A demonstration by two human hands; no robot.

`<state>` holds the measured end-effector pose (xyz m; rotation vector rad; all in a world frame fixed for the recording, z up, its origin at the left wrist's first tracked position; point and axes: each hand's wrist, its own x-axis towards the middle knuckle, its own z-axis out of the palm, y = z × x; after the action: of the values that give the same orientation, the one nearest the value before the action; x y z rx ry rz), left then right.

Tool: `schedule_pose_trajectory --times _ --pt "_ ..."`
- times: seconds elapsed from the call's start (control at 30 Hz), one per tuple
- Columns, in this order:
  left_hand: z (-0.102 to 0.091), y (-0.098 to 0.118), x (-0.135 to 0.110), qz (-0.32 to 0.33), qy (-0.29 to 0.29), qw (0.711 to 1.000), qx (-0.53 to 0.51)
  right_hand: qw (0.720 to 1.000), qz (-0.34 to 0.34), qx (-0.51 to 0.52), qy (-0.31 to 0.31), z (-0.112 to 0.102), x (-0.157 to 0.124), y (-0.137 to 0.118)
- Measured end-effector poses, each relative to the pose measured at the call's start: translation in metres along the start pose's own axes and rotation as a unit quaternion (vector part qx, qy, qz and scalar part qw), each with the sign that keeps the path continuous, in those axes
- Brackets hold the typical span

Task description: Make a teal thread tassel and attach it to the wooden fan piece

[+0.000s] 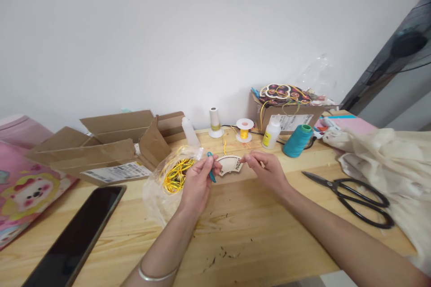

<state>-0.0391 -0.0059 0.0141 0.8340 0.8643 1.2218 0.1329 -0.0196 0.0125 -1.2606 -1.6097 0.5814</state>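
Note:
Between the thumb and fingers of my left hand (199, 176) is a slim teal piece (211, 168) with a small loop at its top; I cannot tell its exact kind. My right hand (264, 167) is closed in a pinch at the right end of a pale fan-shaped wooden piece (229, 164) with cut-out patterns. Whether those fingertips grip a thread or the wood's edge cannot be made out. A short yellow cord (225, 147) rises from the top of the wooden piece. Beside my left hand lies a clear plastic bag (158, 206) holding yellow cord (175, 176).
Black-handled scissors (350, 197) lie right, by cream cloth (390, 166). Behind stand a teal thread cone (298, 141), white bottle (271, 132), yellow spool (244, 131) and filled carton (292, 116). Leftward are an open carton (111, 157) and a phone (77, 233). Dark scraps (222, 253) dot the table.

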Motion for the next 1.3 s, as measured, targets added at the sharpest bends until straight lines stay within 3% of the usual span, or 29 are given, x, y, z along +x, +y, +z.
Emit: schedule_pose_trajectory --times 0.8,1.3 --pt "0.004 -0.010 -0.005 -0.031 -0.028 0.999 0.015 1.000 -0.009 -0.004 0.012 0.000 0.000 -0.002" --pt "0.004 -0.012 -0.005 -0.042 -0.028 0.999 0.009 0.999 -0.049 -0.012 0.018 0.000 0.000 -0.001"
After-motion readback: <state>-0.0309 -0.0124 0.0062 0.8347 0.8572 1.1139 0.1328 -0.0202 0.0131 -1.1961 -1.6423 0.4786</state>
